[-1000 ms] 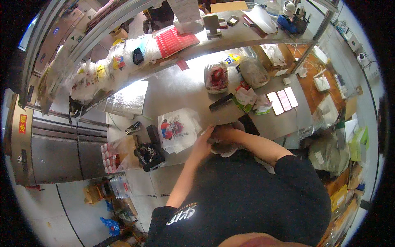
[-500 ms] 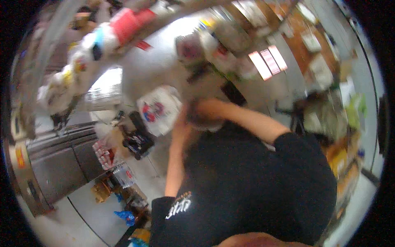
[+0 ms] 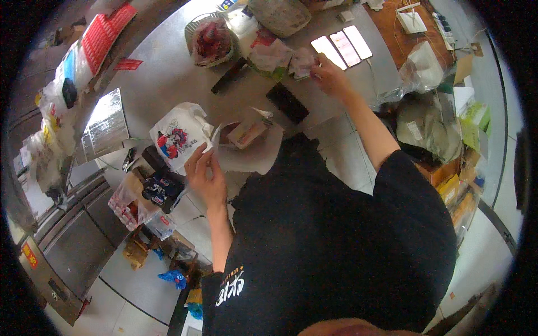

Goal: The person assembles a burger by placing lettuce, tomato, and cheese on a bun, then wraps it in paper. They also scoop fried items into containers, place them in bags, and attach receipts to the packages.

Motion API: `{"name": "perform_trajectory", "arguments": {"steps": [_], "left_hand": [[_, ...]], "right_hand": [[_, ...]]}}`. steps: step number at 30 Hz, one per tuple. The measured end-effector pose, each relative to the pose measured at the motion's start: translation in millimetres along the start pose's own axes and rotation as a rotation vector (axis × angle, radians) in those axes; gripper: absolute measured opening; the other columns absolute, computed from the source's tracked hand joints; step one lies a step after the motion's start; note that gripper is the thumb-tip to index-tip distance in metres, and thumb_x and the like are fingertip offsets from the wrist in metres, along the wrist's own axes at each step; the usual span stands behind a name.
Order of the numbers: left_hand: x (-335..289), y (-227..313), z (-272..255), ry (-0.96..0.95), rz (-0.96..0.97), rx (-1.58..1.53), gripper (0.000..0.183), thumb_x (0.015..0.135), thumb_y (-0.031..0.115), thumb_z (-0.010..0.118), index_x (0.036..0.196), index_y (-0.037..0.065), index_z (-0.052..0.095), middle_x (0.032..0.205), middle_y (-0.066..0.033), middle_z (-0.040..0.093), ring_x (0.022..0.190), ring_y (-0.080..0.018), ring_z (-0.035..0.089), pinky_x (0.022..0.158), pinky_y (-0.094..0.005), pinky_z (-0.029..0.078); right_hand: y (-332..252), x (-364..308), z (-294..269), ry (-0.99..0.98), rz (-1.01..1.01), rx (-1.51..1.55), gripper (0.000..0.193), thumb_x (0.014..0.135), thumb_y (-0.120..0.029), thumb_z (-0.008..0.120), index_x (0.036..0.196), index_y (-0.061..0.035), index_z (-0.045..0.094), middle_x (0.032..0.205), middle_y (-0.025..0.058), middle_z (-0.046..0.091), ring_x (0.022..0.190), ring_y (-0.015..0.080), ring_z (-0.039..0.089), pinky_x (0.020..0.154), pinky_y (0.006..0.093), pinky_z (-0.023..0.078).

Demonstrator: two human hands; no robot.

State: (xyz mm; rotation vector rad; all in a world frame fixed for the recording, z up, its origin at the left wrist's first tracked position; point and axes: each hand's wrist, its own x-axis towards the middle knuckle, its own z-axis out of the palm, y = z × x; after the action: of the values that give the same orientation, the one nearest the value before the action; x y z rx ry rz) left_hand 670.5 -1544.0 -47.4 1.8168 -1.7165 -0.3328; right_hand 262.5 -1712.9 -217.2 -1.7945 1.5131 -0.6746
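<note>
My left hand (image 3: pixel 206 175) has its fingers apart and slightly bent, the tips touching the edge of a white printed bag (image 3: pixel 178 134) at the table's near side. Just right of it lies an opened white bag (image 3: pixel 269 150), with a pale food box (image 3: pixel 246 134) in its mouth. Further off to the right, my right hand (image 3: pixel 332 77) is closed, its fingertips pinching a crumpled, pale see-through packet (image 3: pixel 302 63). Beside that packet sits a translucent plastic bag (image 3: pixel 270 59) with some green on it. A black phone-like slab (image 3: pixel 287 103) lies between my hands.
Three lit phones (image 3: pixel 343 47) lie in a row beyond my right hand. A plastic-lined basket (image 3: pixel 210 40) of dark red contents stands at the back, near a long black object (image 3: pixel 228 75). At left are a silver foil pouch (image 3: pixel 106 126) and hanging plastic bags (image 3: pixel 50 134).
My hands, close together before, are now apart: the right has reached far and right to the packet, the left stays by the printed bag. The opened bag and box now show. The view has shifted.
</note>
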Motion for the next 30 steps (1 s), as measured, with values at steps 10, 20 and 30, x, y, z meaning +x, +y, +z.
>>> {"name": "perform_trajectory", "arguments": {"steps": [10, 20, 30], "left_hand": [[14.7, 22.4, 30.7, -0.079, 0.075, 0.081, 0.022, 0.087, -0.004, 0.070, 0.106, 0.007, 0.077, 0.117, -0.0092, 0.075, 0.109, -0.0313, 0.066, 0.096, -0.0429, 0.050], [41.2, 41.8, 37.8, -0.114, 0.138, -0.015, 0.025, 0.085, -0.002, 0.073, 0.109, 0.006, 0.076, 0.119, -0.0103, 0.074, 0.112, -0.0328, 0.067, 0.097, -0.0444, 0.051], [77.6, 71.5, 51.6, -0.635, -0.470, -0.485, 0.048, 0.080, 0.006, 0.086, 0.126, 0.006, 0.074, 0.120, -0.0093, 0.077, 0.117, -0.0217, 0.070, 0.102, -0.0361, 0.054]], "right_hand": [[21.3, -28.1, 2.9, 0.174, -0.362, -0.351, 0.022, 0.080, -0.009, 0.079, 0.099, -0.0124, 0.068, 0.111, 0.0061, 0.065, 0.102, 0.0302, 0.062, 0.088, 0.0437, 0.049], [-46.2, -1.8, -29.8, 0.056, -0.216, -0.511, 0.017, 0.075, -0.013, 0.080, 0.088, -0.0176, 0.071, 0.103, 0.0030, 0.060, 0.099, 0.0276, 0.058, 0.086, 0.0449, 0.045], [-185.2, 21.8, -29.6, -0.067, -0.263, 0.337, 0.021, 0.083, -0.017, 0.079, 0.103, -0.0179, 0.077, 0.096, 0.0082, 0.067, 0.093, 0.0333, 0.066, 0.085, 0.0486, 0.051]]}}
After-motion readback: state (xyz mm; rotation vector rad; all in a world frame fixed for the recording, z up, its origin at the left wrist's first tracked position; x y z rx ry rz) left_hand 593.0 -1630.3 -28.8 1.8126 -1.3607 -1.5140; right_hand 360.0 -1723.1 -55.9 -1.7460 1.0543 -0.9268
